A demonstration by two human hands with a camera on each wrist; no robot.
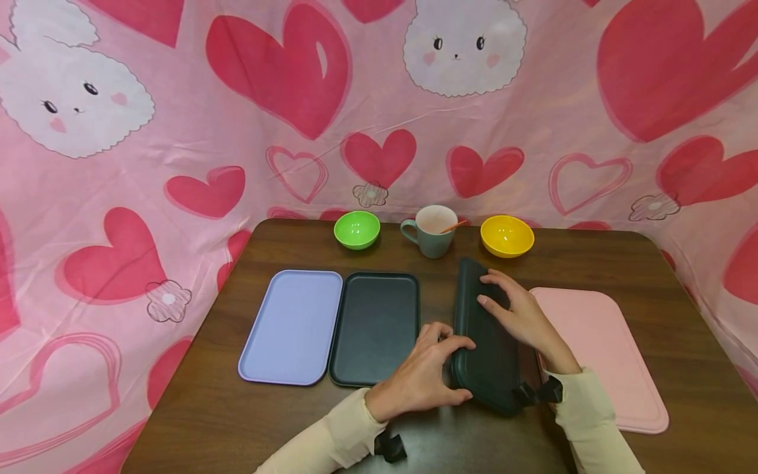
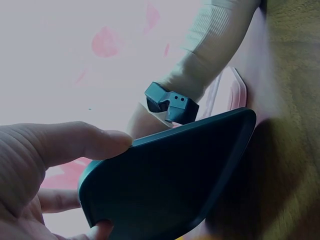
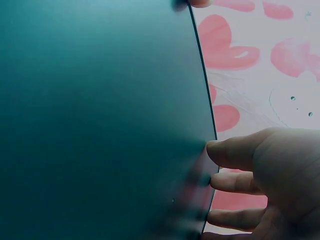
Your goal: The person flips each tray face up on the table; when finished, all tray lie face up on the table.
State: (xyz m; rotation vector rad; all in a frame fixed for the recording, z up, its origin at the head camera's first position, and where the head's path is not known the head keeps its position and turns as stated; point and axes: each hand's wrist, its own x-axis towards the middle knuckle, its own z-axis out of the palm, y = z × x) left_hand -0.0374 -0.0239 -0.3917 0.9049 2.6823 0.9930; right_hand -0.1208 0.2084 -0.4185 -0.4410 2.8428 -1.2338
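Note:
A dark green tray [image 1: 488, 355] stands tilted on edge right of centre in the head view. My left hand [image 1: 417, 375] grips its left side, the thumb [image 2: 107, 142] lying along the rim in the left wrist view and a fingertip curling over the inner side. The fingertips of my right hand [image 1: 524, 319] touch the tray's broad outer face from the right. In the right wrist view those nearly straight fingers [image 3: 237, 182] meet the glossy tray face [image 3: 100, 125]. A second dark green tray [image 1: 376, 329] lies flat to the left.
A lavender tray [image 1: 293, 326] lies at the far left, a pink board [image 1: 616, 368] at the right. Along the back edge of the brown table [image 1: 195, 421] stand a green bowl [image 1: 357, 230], a mug [image 1: 434, 240] with an orange stick, and a yellow bowl [image 1: 506, 237].

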